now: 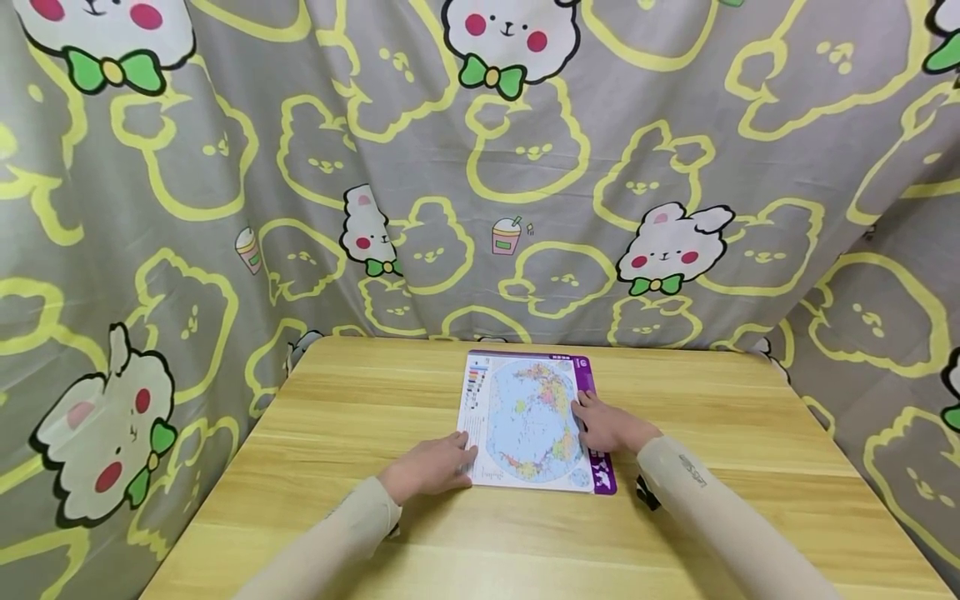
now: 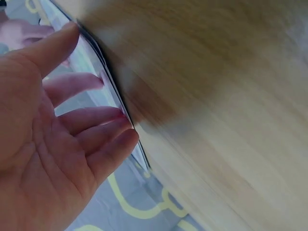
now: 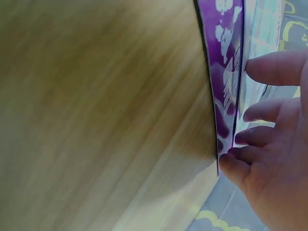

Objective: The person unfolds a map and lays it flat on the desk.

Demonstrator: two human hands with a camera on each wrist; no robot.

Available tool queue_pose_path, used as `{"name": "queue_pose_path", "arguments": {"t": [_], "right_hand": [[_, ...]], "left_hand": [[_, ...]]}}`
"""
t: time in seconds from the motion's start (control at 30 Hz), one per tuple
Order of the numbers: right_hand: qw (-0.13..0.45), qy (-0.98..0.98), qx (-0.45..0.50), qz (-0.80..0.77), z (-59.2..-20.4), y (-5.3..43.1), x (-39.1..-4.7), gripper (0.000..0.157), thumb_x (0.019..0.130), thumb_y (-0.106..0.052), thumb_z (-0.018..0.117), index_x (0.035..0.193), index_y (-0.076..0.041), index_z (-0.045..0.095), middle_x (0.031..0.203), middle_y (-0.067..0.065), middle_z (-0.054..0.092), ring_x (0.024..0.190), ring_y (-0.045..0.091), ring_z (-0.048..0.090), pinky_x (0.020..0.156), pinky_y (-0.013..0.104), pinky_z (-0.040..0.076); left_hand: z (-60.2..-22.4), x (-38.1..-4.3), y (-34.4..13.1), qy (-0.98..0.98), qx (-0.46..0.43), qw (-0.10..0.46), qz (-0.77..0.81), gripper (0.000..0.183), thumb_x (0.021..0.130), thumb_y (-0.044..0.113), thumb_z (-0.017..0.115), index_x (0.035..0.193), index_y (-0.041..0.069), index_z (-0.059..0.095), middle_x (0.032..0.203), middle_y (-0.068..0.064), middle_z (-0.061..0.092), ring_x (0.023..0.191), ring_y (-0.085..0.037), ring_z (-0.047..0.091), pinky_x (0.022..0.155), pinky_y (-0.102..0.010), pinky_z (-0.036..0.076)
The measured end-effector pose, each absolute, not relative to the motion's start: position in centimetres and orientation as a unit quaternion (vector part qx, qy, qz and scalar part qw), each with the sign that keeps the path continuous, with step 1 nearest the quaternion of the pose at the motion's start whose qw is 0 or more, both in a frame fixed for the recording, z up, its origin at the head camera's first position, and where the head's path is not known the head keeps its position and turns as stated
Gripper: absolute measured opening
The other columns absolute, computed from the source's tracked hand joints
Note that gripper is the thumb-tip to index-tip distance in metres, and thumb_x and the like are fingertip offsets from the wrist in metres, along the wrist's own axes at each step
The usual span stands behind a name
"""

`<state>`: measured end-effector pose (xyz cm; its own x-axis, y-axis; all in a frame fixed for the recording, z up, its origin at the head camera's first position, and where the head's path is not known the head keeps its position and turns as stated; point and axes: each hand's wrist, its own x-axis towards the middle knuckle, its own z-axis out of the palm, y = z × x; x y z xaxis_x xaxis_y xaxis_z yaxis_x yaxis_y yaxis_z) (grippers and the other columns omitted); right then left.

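A world map sheet, printed in pale blue with coloured continents, lies flat on the table. Under it, a purple board or booklet with white animal shapes shows along the right side and top. My left hand rests on the map's left edge, thumb apart from loosely bent fingers. In the left wrist view the fingertips meet the thin edge. My right hand lies over the right border, where white map and purple strip meet. Its fingers are gently bent and spread.
The wooden table extends around the map on all sides. A grey curtain with yellow outlines and white cartoon animals hangs behind and at both sides. A small black object shows beneath the right wrist.
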<state>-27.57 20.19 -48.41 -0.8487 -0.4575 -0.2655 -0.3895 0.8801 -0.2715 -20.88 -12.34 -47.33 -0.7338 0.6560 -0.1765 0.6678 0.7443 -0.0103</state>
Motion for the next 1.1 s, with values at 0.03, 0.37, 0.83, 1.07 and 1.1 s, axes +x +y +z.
{"name": "queue_pose_path", "arguments": {"t": [0.03,0.37,0.83,1.07,1.1], "right_hand": [[0.158,0.956,-0.224,-0.101,-48.4,20.2,-27.4,0.064,0.093,-0.022,0.052,0.144,0.007,0.029,0.152,0.029,0.014,0.140,0.042,0.010,0.112,0.050,0.018],[0.123,0.959,-0.249,-0.053,-48.8,20.4,-24.6,0.065,0.097,-0.034,0.050,0.144,0.006,0.031,0.152,0.024,0.020,0.140,0.039,0.015,0.112,0.048,0.021],[0.107,0.949,-0.291,-0.061,-48.8,21.1,-20.1,0.060,0.097,-0.030,0.053,0.138,0.011,0.038,0.147,0.030,0.026,0.137,0.044,0.022,0.108,0.051,0.028],[0.098,0.947,-0.300,-0.060,-48.7,21.2,-18.8,0.059,0.097,-0.030,0.052,0.137,0.012,0.040,0.145,0.031,0.029,0.135,0.043,0.025,0.108,0.050,0.028],[0.096,0.946,-0.305,-0.059,-48.8,21.2,-18.7,0.058,0.097,-0.029,0.052,0.136,0.012,0.040,0.145,0.031,0.030,0.135,0.043,0.026,0.108,0.050,0.029]], "left_hand": [[-47.3,-21.0,-12.4,0.929,0.360,0.077,-0.027,0.050,0.090,0.039,0.063,0.130,0.009,0.057,0.134,-0.016,0.051,0.125,-0.028,0.047,0.099,-0.038,0.044],[-47.7,-22.8,-12.8,0.936,0.347,0.053,-0.004,0.057,0.093,0.042,0.057,0.132,0.001,0.051,0.138,-0.017,0.046,0.126,-0.028,0.046,0.102,-0.037,0.040],[-48.2,-25.0,-13.5,0.939,0.318,0.130,0.028,0.089,0.086,0.058,0.058,0.145,-0.003,0.032,0.153,-0.021,0.020,0.141,-0.029,0.020,0.112,-0.037,0.026],[-48.3,-25.6,-13.4,0.938,0.314,0.143,0.031,0.093,0.084,0.061,0.058,0.146,-0.002,0.030,0.154,-0.019,0.019,0.141,-0.028,0.018,0.112,-0.037,0.025],[-48.3,-25.6,-13.4,0.938,0.314,0.144,0.028,0.093,0.084,0.061,0.058,0.146,-0.002,0.030,0.154,-0.018,0.019,0.141,-0.028,0.018,0.112,-0.037,0.024]]}}
